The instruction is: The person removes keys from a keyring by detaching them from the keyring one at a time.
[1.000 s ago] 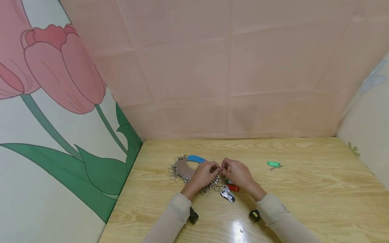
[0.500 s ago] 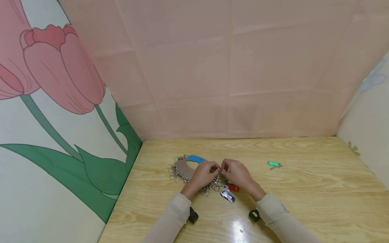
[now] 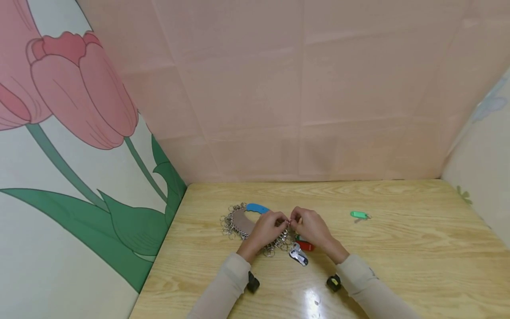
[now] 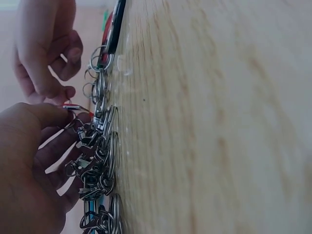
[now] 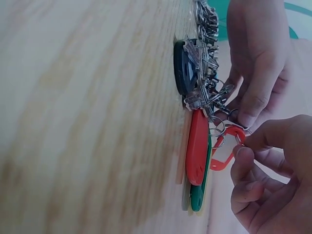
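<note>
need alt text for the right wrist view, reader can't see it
A right hand pinches a red plastic key tag by its loop, beside a left hand touching a cluster of metal key rings on a wooden table. Red and green tags lie stacked beneath on the table.

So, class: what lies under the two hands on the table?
Under the left hand and right hand lies a mass of metal key rings with a red tag; whatever their palms cover is hidden.
</note>
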Demonstrator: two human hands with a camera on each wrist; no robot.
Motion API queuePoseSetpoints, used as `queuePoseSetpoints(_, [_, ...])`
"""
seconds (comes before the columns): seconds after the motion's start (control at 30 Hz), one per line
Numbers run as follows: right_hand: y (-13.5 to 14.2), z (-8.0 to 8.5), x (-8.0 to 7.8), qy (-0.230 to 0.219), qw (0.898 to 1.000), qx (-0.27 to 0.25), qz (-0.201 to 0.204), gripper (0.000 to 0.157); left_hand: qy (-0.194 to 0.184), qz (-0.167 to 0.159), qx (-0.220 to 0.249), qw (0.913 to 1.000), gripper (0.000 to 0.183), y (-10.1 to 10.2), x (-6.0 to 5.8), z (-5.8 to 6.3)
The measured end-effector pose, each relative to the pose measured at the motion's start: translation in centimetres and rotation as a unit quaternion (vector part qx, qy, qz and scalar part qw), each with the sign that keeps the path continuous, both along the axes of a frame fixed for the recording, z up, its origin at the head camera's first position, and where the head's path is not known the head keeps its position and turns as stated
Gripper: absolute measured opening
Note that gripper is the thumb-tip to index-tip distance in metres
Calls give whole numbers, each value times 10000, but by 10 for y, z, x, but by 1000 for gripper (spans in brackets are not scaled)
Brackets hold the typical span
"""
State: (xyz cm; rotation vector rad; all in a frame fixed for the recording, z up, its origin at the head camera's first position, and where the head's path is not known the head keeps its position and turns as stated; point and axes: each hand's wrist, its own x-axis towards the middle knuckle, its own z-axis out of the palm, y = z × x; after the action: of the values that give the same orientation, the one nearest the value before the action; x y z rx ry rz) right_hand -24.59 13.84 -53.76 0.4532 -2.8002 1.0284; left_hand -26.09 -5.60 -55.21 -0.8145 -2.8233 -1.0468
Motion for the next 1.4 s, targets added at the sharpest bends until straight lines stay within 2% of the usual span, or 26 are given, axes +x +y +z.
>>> queuePoseSetpoints(0.7, [3,1,0,323,9989,265,203,9,68,31,-115,9999,16,-1,0,2])
queuePoseSetpoints(1.1, [1,0,0,835,9953,432,248,17,149,-47,-6,9999,16,-1,-3,-1])
queuePoseSetpoints(1.4, [0,-1,-1,1094,9900,798,403,21,233,-139,-9,9996,16,-1,-3,-2])
